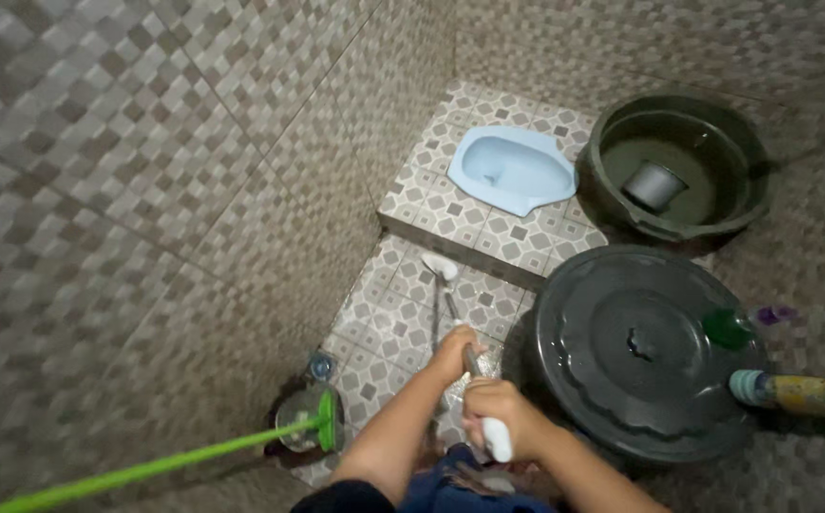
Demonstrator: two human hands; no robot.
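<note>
Both my hands grip the handle of a long brush whose white head (441, 267) rests on the patterned floor tiles just below the raised step. My left hand (454, 348) holds the shaft further down. Closer to my body, my right hand (494, 407) is closed on the white end of the handle. A light blue squat toilet (513, 171) is set into the raised tiled step (450, 220) beyond the brush head.
A large dark barrel with a lid (635, 350) stands right of my hands. Behind it sits a dark water-filled basin (675, 171) with a metal dipper. A green-handled tool (175, 461) leans at the lower left. Tiled walls close in on both sides.
</note>
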